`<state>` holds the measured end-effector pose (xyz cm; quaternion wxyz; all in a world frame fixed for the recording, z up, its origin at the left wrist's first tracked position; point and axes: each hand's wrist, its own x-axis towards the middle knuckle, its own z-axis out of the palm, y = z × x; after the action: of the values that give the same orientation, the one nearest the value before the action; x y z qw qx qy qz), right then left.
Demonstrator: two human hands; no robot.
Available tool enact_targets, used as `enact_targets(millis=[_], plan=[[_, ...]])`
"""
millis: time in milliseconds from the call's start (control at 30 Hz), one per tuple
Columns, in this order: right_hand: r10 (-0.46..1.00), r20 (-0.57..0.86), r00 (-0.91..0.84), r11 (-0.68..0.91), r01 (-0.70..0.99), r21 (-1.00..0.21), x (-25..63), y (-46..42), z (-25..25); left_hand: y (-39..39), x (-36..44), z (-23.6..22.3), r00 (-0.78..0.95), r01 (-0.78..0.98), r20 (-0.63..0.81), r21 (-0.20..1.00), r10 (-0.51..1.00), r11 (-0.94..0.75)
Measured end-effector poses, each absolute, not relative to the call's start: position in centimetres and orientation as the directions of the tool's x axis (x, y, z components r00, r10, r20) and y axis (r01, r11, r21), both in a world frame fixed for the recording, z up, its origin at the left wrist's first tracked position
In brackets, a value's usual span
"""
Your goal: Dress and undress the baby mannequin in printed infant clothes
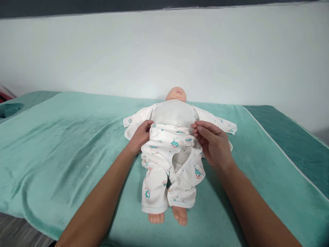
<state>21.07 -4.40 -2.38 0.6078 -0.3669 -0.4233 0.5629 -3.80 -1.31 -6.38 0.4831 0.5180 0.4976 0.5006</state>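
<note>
A baby doll (pixel 177 94) lies on its back, head toward the wall and bare feet toward me. It wears white printed baby pants (pixel 164 142) with an open crotch. My left hand (pixel 141 137) is closed on the waistband at the left side, its fingertips partly hidden behind the cloth. At the right end of the same waistband, the thumb and fingers of my right hand (pixel 214 144) pinch the edge. A white jacket (pixel 142 115) with printed cuffs covers the doll's spread arms and lies open at the front, showing the plain white torso (pixel 174 113).
Beneath the doll a light green plush blanket (pixel 66 137) is spread, with wrinkles on the left. Darker green cloth (pixel 295 133) shows at the right. A white wall (pixel 164 51) rises behind. Grey floor (pixel 17 231) appears at the lower left.
</note>
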Motion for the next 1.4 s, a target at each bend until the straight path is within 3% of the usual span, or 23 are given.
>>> enact_targets(millis=[233,1400], plan=[[0.971,0.217,0.099,0.234,-0.221,-0.947,21.2,-3.78,-3.13,-1.52,-3.71,-6.23,0.003,0.052,0.071,0.996,0.997,-0.071],[0.972,0.209,0.104,0.227,-0.199,-0.953,20.98,-3.76,-3.36,-1.52,-3.72,-6.17,0.02,0.046,0.082,0.996,0.996,-0.082]])
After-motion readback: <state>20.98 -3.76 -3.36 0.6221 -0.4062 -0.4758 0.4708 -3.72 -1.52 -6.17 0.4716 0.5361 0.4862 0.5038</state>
